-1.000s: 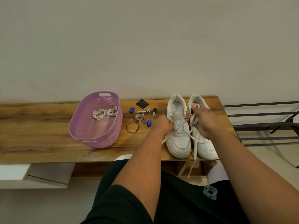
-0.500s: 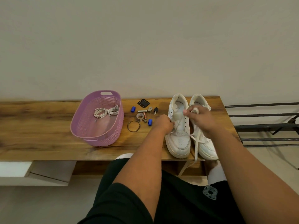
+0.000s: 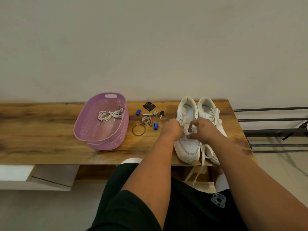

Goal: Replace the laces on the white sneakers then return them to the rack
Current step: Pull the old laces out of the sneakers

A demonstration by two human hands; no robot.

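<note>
1. The two white sneakers stand side by side on the right end of the wooden worktop [image 3: 50, 144], toes toward the person; the left sneaker [image 3: 187, 147] is the one being worked on, the right sneaker [image 3: 210, 114] just beside it
2. The old lace [image 3: 203, 157] is flat and soft; it hangs limp over the front edge of the worktop, so I judge it is light, easy to bend, and best taken near an eyelet, or by its stiff tip when threading
3. The shoe itself looks light but firm in the sole; it may slide on the smooth wood when the lace is pulled, so one hand should steady it at the side
4. The left hand [image 3: 172, 129] lies at the left side of the shoe with fingers curled against the upper, seeming to hold it
5. The right hand [image 3: 202, 130] is over the tongue, fingers bent, pinching the lace at the eyelets
6. Both forearms reach forward from the lap
7. Coiled spare laces [image 3: 110, 115] lie in the pink basket [image 3: 86, 125]; the rack [image 3: 273, 130] is to the right
</note>
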